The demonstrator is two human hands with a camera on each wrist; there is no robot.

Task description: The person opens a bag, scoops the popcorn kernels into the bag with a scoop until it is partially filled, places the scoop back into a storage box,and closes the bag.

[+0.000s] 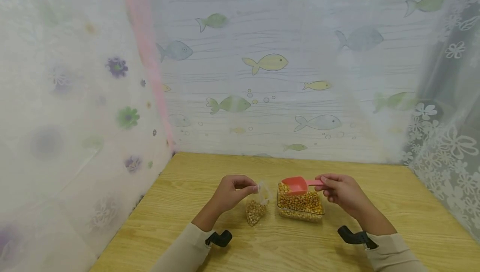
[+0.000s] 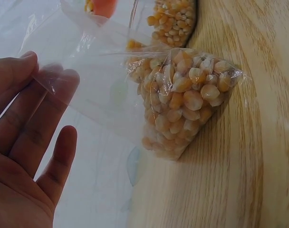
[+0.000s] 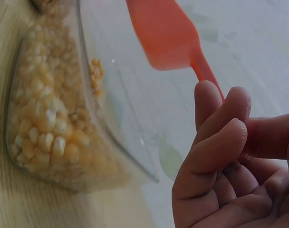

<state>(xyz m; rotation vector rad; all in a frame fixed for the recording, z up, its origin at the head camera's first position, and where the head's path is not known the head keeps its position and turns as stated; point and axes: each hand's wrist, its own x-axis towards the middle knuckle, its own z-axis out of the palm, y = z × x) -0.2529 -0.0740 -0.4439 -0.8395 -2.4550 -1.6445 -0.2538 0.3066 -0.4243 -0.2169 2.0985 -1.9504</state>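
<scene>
My left hand (image 1: 235, 193) pinches the top edge of a clear plastic bag (image 2: 99, 85) between thumb and fingers. Corn kernels (image 2: 182, 102) fill the bag's lower part, which sits on the table. In my right hand (image 1: 343, 193) is the handle of a red plastic scoop (image 1: 297, 185), gripped by thumb and curled fingers. The scoop is over a clear rectangular container (image 1: 301, 216) of yellow corn kernels (image 1: 300, 200), just right of the bag. From the right wrist view, the scoop (image 3: 168, 35) is seen from beneath, above the container's rim, so its inside is hidden there.
The wood-grain table (image 1: 210, 168) lies under everything. A curtain printed with fish (image 1: 270, 61) hangs behind it, a flowered curtain (image 1: 127, 117) at the left and another with white flowers (image 1: 455, 143) at the right. Black wrist cameras (image 1: 221, 238) sit on both sleeves.
</scene>
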